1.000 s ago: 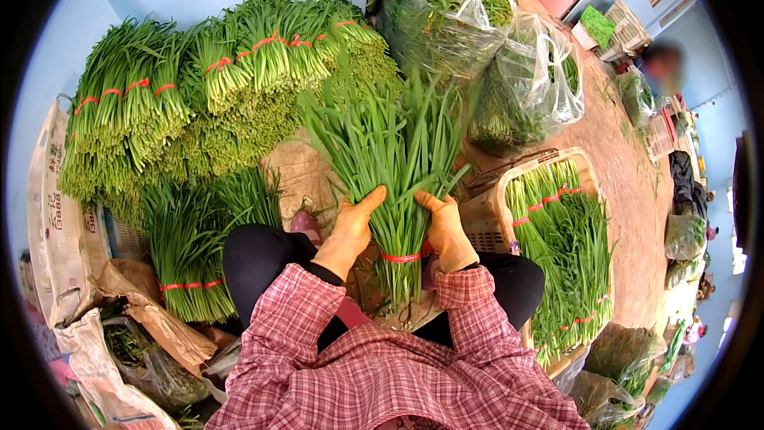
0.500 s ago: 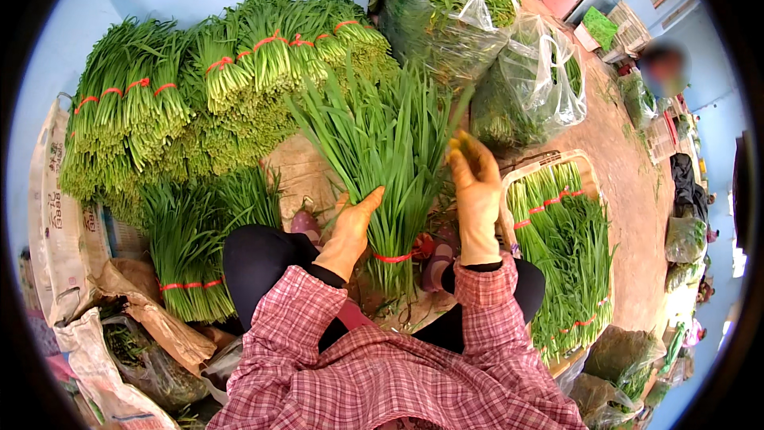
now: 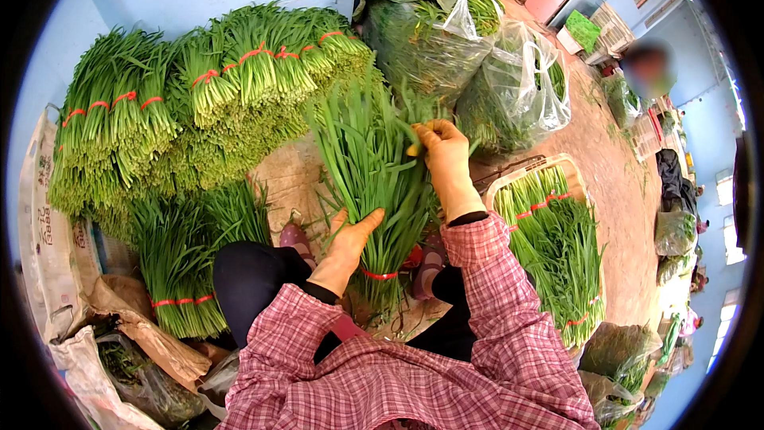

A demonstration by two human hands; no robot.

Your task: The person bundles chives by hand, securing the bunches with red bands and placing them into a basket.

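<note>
A bunch of long, flat-leaved garlic chives (image 3: 374, 159) stands upright between my knees, with a red band (image 3: 379, 275) round its stalks low down. My left hand (image 3: 350, 245), in a tan glove, grips the bunch from the left, thumb across the front of the leaves. At the bunch's upper right, my right hand (image 3: 442, 151), gloved too, has its fingers bent and pinched together against the leaf edges. Some leaves run behind and under those fingers, and exactly which ones they hold is partly hidden.
Banded chive bunches (image 3: 239, 72) are piled against the wall at the far left; more bunches (image 3: 179, 263) lie beside my left knee. At right, a crate (image 3: 576, 167) holds tied chives. Behind stand stuffed plastic bags (image 3: 517, 87). Another person (image 3: 649, 72) is at the far right.
My right hand has swung left onto the bunch's upper leaves, and its fingers have closed. My left hand keeps its grip. The whole view has shifted slightly.
</note>
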